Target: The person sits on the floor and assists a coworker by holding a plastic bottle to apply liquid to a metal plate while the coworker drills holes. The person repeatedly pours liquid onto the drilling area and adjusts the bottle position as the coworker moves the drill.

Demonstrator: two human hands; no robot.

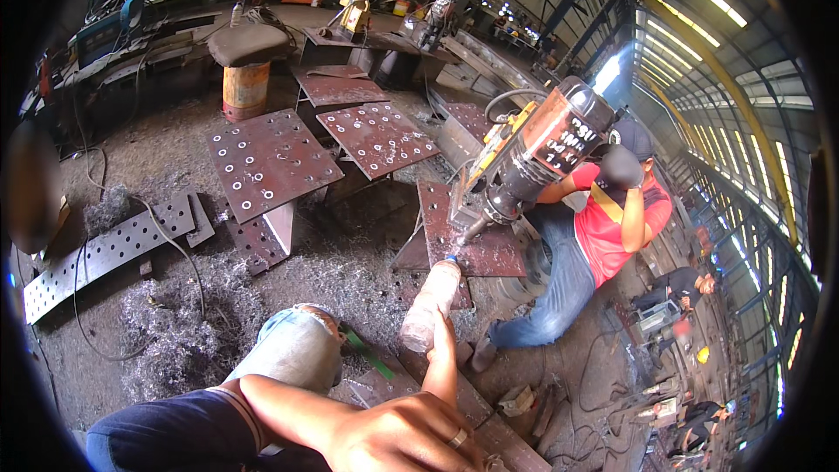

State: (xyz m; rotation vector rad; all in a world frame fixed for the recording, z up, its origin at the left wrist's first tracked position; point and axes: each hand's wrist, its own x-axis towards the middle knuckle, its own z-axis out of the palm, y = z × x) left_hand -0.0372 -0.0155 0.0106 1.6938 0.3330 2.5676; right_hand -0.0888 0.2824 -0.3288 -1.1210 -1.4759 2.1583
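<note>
My right hand (442,339) is closed around the lower part of a cloudy, pinkish plastic bottle (430,301). The bottle tilts up and away, its blue cap end close to the tip of a magnetic drill (533,153). That drill stands on a dark red steel plate (437,229). In front, my left hand (406,437), with a ring on one finger, overlaps my right forearm. Its fingers are bent and close together; their tips and whatever lies under them are hidden. A co-worker (616,218) in a pink shirt sits beyond the drill.
Drilled plates (271,162) and a perforated steel strip (114,255) lie at the left. Curly metal shavings (188,332) cover the floor near my knee. A loose cable (179,245) runs there. Farther back stand a padded stool (249,44) and another yellow drill (354,9).
</note>
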